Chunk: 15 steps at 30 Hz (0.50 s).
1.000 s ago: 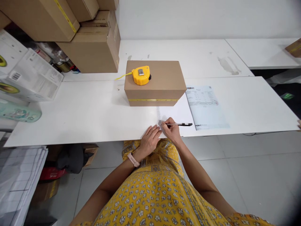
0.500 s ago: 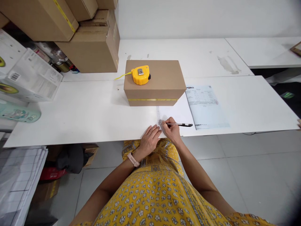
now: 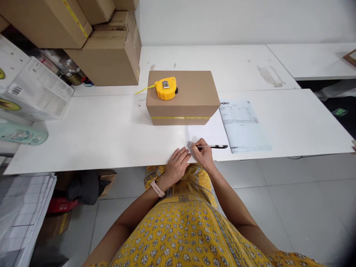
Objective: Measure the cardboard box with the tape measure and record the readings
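In my right hand (image 3: 203,155) is a pen (image 3: 218,147) with a clear barrel and black cap end, gripped over the lower left of a spiral notebook (image 3: 211,129). The pen's tip is hidden by my fingers. My left hand (image 3: 178,162) lies flat, fingers stretched out, on the table's front edge by the notebook's spiral. Behind the hands, a cardboard box (image 3: 194,89) covers the notebook's far part. On top of the box sits a yellow tape measure (image 3: 166,89), a yellow strap trailing off its left side. A printed form (image 3: 246,128) lies right of the notebook.
The white table (image 3: 111,133) spans the view. Stacked cardboard boxes (image 3: 108,59) stand at the back left, near a white carton with avocado pictures (image 3: 39,89) and a mint-green bottle (image 3: 25,132). A dark bag (image 3: 340,115) is at the far right.
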{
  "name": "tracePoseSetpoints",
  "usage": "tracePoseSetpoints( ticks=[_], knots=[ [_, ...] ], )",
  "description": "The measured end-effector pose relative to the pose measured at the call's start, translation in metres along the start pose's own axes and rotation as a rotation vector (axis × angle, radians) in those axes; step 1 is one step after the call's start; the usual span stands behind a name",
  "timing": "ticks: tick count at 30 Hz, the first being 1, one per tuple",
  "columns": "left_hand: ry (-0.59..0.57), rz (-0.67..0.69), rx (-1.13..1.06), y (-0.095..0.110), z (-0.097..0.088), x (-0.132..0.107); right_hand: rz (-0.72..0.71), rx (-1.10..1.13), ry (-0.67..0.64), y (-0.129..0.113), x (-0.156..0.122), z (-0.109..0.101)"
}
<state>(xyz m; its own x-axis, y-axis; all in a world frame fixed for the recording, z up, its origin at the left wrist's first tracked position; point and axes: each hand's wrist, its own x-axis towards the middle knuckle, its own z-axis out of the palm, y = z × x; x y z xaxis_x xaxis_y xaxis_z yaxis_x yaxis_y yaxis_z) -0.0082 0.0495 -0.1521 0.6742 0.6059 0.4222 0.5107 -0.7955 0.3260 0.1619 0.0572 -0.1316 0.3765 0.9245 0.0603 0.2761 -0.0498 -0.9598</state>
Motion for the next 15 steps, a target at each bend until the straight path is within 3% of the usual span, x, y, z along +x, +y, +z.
tracePoseSetpoints(
  ticks=[15],
  knots=[
    [-0.003,0.0,-0.007,-0.0004,0.0005,-0.0002,-0.017,-0.032,0.022,-0.001,0.0001,-0.0006]
  ],
)
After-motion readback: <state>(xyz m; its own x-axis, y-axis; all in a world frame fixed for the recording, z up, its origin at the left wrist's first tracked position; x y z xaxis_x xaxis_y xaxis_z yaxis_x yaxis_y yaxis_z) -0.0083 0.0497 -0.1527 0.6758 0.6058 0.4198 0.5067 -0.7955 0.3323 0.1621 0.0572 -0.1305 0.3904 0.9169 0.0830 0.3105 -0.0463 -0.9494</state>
